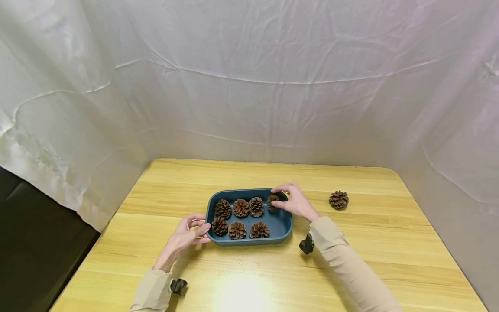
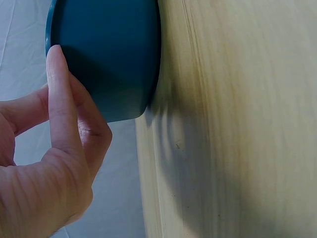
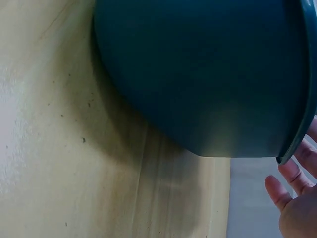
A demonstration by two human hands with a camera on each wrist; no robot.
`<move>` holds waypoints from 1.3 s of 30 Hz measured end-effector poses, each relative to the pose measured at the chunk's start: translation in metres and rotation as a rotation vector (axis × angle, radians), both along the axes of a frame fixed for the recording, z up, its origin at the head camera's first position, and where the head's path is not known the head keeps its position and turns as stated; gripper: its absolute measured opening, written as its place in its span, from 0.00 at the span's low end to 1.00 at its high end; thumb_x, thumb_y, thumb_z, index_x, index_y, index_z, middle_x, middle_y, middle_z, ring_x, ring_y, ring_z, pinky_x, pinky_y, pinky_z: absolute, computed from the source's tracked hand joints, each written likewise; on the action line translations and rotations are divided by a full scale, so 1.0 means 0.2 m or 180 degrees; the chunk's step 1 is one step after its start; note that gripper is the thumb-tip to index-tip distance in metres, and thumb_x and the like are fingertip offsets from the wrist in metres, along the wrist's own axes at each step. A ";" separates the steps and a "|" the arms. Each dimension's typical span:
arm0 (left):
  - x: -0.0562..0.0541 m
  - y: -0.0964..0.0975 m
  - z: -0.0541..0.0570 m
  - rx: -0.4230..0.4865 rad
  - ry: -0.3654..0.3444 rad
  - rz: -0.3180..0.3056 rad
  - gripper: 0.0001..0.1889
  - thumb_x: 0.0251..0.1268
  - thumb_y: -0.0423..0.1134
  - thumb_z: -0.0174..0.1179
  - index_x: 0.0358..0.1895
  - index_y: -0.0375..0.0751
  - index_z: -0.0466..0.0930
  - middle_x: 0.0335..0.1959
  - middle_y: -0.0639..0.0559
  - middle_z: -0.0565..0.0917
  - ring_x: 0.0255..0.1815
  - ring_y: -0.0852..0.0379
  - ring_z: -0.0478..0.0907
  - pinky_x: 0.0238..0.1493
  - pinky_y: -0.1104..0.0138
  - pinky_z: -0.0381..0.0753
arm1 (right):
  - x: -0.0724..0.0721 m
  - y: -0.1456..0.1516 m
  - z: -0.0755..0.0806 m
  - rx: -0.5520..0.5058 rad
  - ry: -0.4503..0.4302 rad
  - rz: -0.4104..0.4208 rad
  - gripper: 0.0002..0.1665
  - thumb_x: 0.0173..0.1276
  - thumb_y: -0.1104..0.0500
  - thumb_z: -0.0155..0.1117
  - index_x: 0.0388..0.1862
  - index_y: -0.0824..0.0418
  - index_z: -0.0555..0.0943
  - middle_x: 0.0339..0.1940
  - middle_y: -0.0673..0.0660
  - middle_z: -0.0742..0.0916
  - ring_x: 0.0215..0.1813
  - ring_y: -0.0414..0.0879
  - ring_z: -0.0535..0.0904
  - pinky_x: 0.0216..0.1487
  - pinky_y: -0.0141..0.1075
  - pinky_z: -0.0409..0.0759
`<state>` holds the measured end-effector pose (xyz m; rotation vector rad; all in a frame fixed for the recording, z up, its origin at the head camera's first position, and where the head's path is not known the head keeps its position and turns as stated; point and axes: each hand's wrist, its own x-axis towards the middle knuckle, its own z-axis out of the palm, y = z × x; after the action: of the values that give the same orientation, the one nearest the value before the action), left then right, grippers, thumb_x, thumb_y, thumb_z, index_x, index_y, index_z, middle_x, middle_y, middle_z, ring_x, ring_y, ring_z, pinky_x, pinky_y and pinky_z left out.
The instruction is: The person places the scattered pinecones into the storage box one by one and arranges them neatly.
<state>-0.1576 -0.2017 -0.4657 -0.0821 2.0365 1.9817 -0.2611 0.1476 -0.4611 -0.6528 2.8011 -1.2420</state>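
A dark blue, rounded rectangular tray point(image 1: 279, 224) sits on the table with several brown pinecones point(image 1: 237, 230) in two rows. My left hand point(image 1: 187, 234) holds its left end; in the left wrist view the thumb point(image 2: 60, 94) lies along the outer wall up to the rim. In the far right corner, my right hand point(image 1: 294, 203) pinches a pinecone point(image 1: 271, 202) between thumb and fingers, down inside the tray. From the right wrist, the tray's outer wall point(image 3: 198, 74) hides that pinecone, and only some fingers point(image 3: 292, 176) show past the rim.
One more pinecone point(image 1: 338, 199) lies on the wooden table point(image 1: 374, 242), to the right of the tray. White cloth point(image 1: 273, 108) hangs behind the table and at both sides. A dark surface point(image 1: 35, 242) shows beyond the left table edge.
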 end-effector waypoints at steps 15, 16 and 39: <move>0.00 0.00 0.00 0.0025 0.0027 -0.0026 0.26 0.72 0.27 0.56 0.66 0.17 0.57 0.39 0.47 0.77 0.29 0.61 0.83 0.41 0.68 0.93 | 0.00 0.01 -0.02 -0.0269 0.0170 0.0052 0.23 0.61 0.62 0.75 0.55 0.63 0.84 0.58 0.63 0.85 0.59 0.57 0.73 0.61 0.56 0.78; 0.00 0.00 0.00 0.0026 0.0021 -0.0023 0.26 0.72 0.27 0.56 0.66 0.17 0.57 0.39 0.48 0.77 0.29 0.60 0.83 0.41 0.68 0.93 | 0.00 0.02 -0.02 -0.0278 0.0183 0.0044 0.23 0.61 0.62 0.75 0.55 0.63 0.84 0.59 0.63 0.85 0.59 0.57 0.73 0.60 0.55 0.78; 0.00 -0.01 0.00 -0.0024 0.0023 -0.0015 0.26 0.73 0.28 0.56 0.66 0.18 0.58 0.40 0.49 0.77 0.29 0.60 0.82 0.42 0.67 0.93 | 0.07 0.13 -0.10 -0.1386 0.0346 -0.0571 0.20 0.65 0.65 0.71 0.56 0.68 0.83 0.55 0.68 0.85 0.46 0.37 0.73 0.53 0.41 0.79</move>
<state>-0.1568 -0.2029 -0.4661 -0.0718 2.0468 1.9743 -0.2468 0.1728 -0.4818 -0.4960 2.7379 -1.9366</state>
